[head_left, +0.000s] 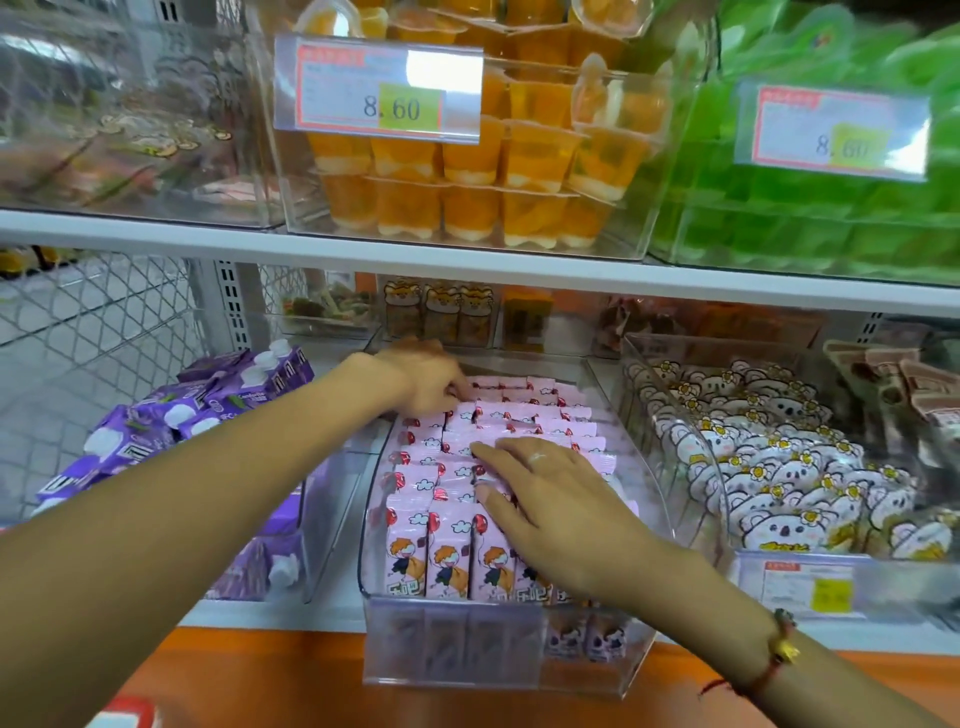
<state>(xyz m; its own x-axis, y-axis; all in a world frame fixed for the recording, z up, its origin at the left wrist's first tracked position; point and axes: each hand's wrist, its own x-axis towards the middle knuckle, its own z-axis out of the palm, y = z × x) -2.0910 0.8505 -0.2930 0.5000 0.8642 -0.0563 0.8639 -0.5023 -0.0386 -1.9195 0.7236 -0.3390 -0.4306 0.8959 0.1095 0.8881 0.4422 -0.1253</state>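
pink snack packets (447, 551), upright, packed in rows, in clear bin (498, 654)

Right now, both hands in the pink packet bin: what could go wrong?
1. The right hand lies flat on the upright pink packets; pressing harder may topple or crush the rows.
2. The clear bin seems to jut past the shelf, so weight at its front could tip it forward.
3. The left hand works at the back, its forearm above the purple cartons; a low sweep might knock one.
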